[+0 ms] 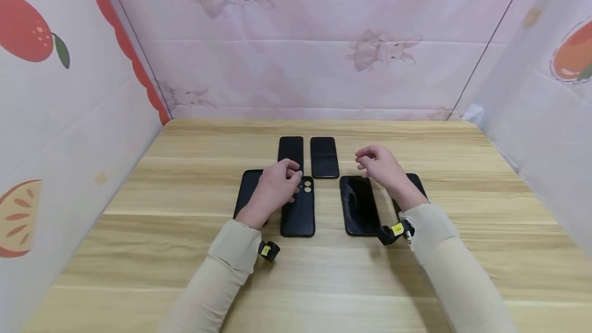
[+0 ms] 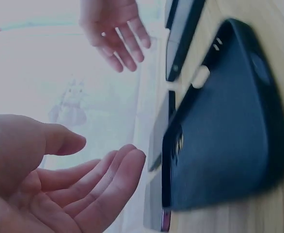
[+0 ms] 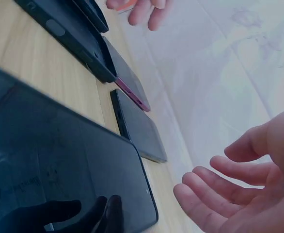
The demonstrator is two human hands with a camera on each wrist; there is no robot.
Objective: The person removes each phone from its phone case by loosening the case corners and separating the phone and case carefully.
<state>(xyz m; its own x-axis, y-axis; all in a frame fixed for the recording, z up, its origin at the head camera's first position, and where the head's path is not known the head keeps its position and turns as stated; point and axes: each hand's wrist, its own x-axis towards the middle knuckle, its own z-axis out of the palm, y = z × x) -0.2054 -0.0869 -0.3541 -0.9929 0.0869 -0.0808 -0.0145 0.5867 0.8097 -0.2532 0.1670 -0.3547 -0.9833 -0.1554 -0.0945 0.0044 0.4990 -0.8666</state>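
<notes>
My left hand (image 1: 275,186) hovers over a black phone case (image 1: 298,215) with camera holes; its fingers are loosely bent and hold nothing. In the left wrist view, the open side of the case (image 2: 224,126) faces the camera beside that hand (image 2: 74,184). Further left, a flat black item (image 1: 247,189) is partly hidden by the same hand. Above a glossy black phone (image 1: 358,207) hangs my right hand (image 1: 381,171), fingers relaxed, also holding nothing. The right wrist view shows this phone (image 3: 79,155) screen up, reflecting the hand (image 3: 239,179).
Two dark phones, a left one (image 1: 291,149) and a right one (image 1: 325,158), lie side by side toward the back. Another dark flat item (image 1: 416,183) shows partly behind my right wrist. The wooden table (image 1: 319,281) meets a pink curtain (image 1: 296,76) at its far edge.
</notes>
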